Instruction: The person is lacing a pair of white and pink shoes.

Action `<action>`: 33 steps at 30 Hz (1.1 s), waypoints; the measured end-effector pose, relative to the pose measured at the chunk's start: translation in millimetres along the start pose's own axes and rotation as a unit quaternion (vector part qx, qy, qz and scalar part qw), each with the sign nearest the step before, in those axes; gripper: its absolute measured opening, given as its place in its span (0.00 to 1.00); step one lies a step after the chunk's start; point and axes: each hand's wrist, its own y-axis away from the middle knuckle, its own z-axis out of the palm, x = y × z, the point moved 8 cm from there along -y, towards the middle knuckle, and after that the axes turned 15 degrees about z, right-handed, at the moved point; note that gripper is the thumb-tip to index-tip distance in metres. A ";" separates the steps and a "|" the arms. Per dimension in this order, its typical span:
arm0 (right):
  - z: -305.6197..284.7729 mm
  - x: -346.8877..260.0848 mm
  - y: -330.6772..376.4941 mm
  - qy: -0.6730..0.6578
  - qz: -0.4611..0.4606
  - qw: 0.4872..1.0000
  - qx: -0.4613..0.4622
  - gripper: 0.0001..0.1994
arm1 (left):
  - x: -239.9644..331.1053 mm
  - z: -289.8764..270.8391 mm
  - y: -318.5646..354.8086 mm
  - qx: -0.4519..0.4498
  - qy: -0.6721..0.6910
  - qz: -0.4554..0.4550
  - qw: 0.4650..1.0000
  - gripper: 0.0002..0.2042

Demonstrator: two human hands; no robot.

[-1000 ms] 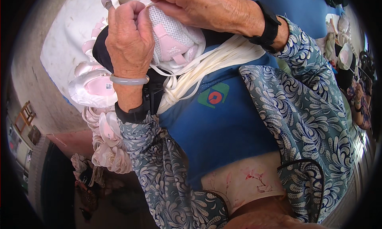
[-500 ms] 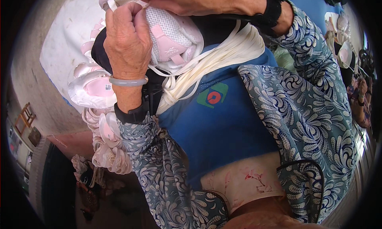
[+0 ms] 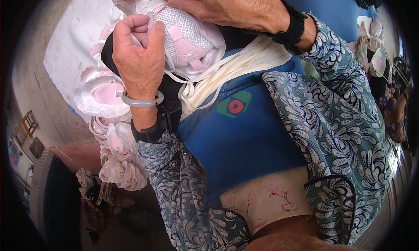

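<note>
Shoe [image 3: 183,37], white mesh with pink trim, held high against the chest, long axis running up-left to down-right. Left hand [image 3: 137,59] just below-left of it, fingers [image 3: 144,26] curled shut on its near edge. Right hand [image 3: 218,6] above, pinching closed at a lace [image 3: 159,7] near the top. Bundle of white laces [image 3: 235,68] draped beneath.

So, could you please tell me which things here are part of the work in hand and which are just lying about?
In hand:
left hand
right hand
shoe
laces

Lying about:
shoe pile
white cloth
</note>
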 end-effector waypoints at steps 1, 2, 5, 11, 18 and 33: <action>2.7 0.0 -0.2 -0.006 0.012 1.000 0.000 0.05 | -2.3 2.3 0.1 -0.002 0.013 -0.009 1.000 0.13; 3.8 0.1 -1.1 -0.012 0.023 1.000 0.000 0.04 | -4.0 3.7 -0.1 -0.002 0.025 -0.018 1.000 0.13; 5.9 -9.9 -0.2 0.031 -0.023 0.999 -0.003 0.04 | -3.9 0.3 1.1 0.010 0.006 -0.022 1.000 0.12; 16.3 -12.6 2.6 0.074 0.000 0.997 -0.021 0.09 | 1.3 3.2 -1.0 0.009 0.004 -0.006 1.000 0.12; -0.7 -3.5 1.5 -0.002 0.007 1.000 0.020 0.11 | -7.5 1.8 0.2 0.022 0.038 -0.020 0.999 0.10; 3.7 -4.0 10.4 0.062 0.016 0.997 0.033 0.04 | 26.3 -2.2 -12.8 0.022 -0.125 0.129 0.983 0.07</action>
